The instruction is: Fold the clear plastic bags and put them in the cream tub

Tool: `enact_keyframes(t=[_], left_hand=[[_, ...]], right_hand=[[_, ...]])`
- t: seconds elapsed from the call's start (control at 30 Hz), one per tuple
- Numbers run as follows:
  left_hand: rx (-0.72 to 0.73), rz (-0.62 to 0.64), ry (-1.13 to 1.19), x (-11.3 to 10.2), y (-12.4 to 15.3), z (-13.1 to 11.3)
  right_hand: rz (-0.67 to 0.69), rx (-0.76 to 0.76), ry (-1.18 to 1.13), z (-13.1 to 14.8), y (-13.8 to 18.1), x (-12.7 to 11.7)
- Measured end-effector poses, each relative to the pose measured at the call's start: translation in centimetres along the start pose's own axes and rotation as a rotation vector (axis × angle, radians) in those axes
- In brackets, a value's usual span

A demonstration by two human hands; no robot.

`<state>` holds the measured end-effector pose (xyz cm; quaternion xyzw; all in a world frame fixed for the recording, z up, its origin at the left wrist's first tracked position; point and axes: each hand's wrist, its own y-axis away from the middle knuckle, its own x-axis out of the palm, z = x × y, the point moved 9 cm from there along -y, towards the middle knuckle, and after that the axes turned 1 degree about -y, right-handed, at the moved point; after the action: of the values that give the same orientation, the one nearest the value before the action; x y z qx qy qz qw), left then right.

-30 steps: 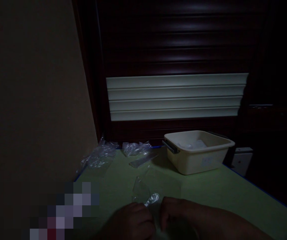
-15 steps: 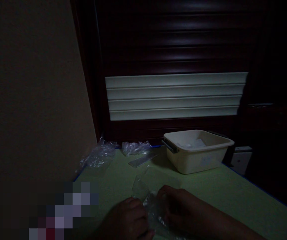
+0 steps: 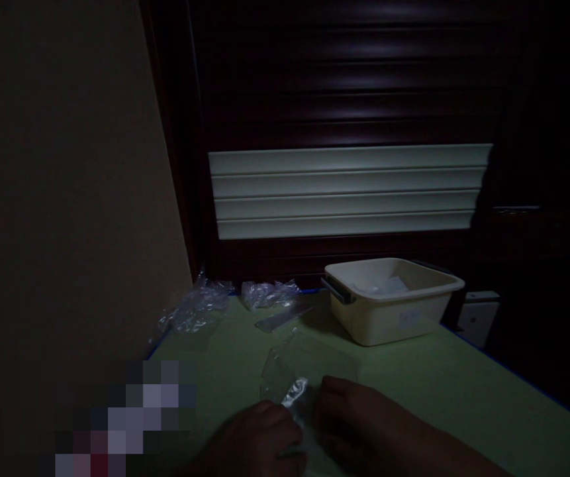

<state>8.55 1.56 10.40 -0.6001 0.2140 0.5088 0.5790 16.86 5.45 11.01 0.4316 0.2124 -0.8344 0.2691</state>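
Observation:
A clear plastic bag (image 3: pixel 309 354) lies on the green tabletop in front of me, its near part crinkled and shiny between my hands. My left hand (image 3: pixel 265 434) is at the bag's near left side, fingers curled closed on the film. Across from it, my right hand (image 3: pixel 351 421) has its fingers bent down and closed on the bag's right side. The dim light hides the fingertips and the bag's nearest edge.
A cream plastic basin (image 3: pixel 394 315) with dark handles stands at the back right, clear plastic inside. Crumpled clear bags (image 3: pixel 198 308) lie at the back left, and a flat clear packet (image 3: pixel 282 318) lies nearer the middle. A wall (image 3: pixel 76 199) borders the left.
Both hands have shifted slightly and sit a little lower. The film between them has flattened, with a bright fold showing near my left fingers. The basin stays put.

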Motion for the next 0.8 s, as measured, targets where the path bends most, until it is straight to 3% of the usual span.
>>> enact_keyframes(t=[0.2,0.37,0.47,0.57,0.67,0.8], left_hand=[[-0.025,-0.005,0.011,0.0,0.0,0.5],[-0.044,0.049,0.116,0.3,-0.2,0.2],[-0.152,0.085,0.2,1.2,0.2,1.0],[-0.242,0.1,0.239,1.8,0.6,1.7],[-0.242,0.084,0.247,1.6,0.6,1.8],[-0.082,0.056,0.173,0.7,0.1,0.6]], right_hand=[[-0.072,0.038,0.026,-0.9,-0.5,0.7],[-0.076,0.116,-0.235,-1.7,-0.5,0.8],[0.003,0.102,-0.382,-1.9,-0.2,0.8],[0.114,0.048,-0.466,-1.5,0.4,0.8],[0.222,-0.078,-0.528,-0.1,0.9,0.8],[0.295,-0.27,-0.513,1.7,1.3,1.0]])
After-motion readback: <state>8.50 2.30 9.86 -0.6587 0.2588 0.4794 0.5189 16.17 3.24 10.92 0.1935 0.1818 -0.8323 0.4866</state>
